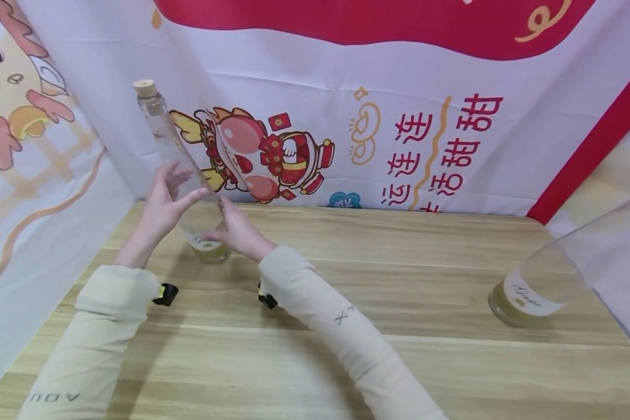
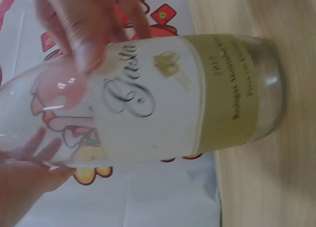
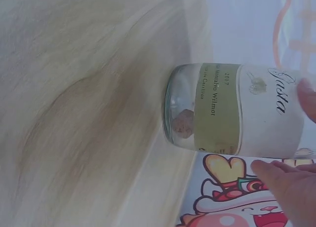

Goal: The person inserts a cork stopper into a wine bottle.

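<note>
A tall clear glass bottle [image 1: 207,248] with a cork stopper [image 1: 146,88] stands at the back left, its base at the wooden tabletop. Its white and olive label [image 2: 153,98] faces the wrist cameras. My left hand [image 1: 164,195] curls around the middle of the glass, thumb across the front and fingers showing through it in the left wrist view. Lower down, my right hand [image 1: 238,228] holds the bottle just above and over the label, thumb in front. In the right wrist view, a small brownish lump [image 3: 183,123] shows through the glass near the base.
Another clear bottle [image 1: 520,300] with a similar label stands at the right of the table [image 1: 315,373]; its top is out of view. Printed cloth [image 1: 346,76] hangs behind the table and along the left side.
</note>
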### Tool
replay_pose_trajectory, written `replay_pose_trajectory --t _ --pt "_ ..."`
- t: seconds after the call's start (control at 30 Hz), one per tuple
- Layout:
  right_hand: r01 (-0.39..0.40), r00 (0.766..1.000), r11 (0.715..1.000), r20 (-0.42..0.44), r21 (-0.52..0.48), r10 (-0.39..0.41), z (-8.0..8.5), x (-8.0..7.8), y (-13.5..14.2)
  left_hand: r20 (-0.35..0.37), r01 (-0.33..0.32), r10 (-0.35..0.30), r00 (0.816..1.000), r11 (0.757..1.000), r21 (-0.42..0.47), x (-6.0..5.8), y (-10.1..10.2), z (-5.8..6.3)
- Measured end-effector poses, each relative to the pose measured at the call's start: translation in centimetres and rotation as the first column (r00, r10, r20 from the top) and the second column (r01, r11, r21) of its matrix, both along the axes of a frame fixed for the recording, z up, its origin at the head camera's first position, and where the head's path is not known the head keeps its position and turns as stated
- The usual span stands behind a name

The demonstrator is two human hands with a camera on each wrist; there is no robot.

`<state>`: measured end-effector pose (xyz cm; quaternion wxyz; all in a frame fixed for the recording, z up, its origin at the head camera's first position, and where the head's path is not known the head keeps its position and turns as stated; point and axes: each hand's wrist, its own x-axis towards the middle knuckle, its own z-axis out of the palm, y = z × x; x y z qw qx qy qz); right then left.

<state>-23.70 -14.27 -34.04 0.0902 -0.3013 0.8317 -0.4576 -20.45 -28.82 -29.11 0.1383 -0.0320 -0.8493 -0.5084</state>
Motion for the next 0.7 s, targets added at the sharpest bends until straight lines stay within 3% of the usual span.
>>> replay_pose_trajectory --t 0.13,0.23,0.37,0.47,0.6,0.7 --pt "-0.034 0.997 0.992 -0.067 0.119 0.042 0.0 0.2 0.6 0.113 0.038 -0.028 0.993 0.995 -0.087 0.4 -0.7 -0.1" --pt "-0.089 0.987 0.966 -0.105 0.244 0.118 0.0 0.4 1.3 0.223 0.093 -0.048 0.974 0.976 -0.196 0.9 -1.5 -0.5" --pt "-0.116 0.985 0.908 -0.071 0.402 0.157 -0.2 0.8 2.5 0.346 0.201 -0.070 0.935 0.912 -0.359 1.7 -2.2 -1.4" --pt "-0.119 0.984 0.856 -0.056 0.503 0.170 -0.5 0.8 3.4 0.410 0.285 -0.089 0.908 0.848 -0.447 2.4 -2.4 -2.3" --pt "-0.130 0.982 0.802 -0.035 0.583 0.184 -0.7 0.8 5.0 0.543 0.421 -0.118 0.831 0.772 -0.476 3.4 -2.3 -3.2" --pt "-0.137 0.987 0.784 0.013 0.605 0.162 -0.6 0.8 6.2 0.620 0.508 -0.147 0.771 0.728 -0.460 4.1 -1.8 -3.3"
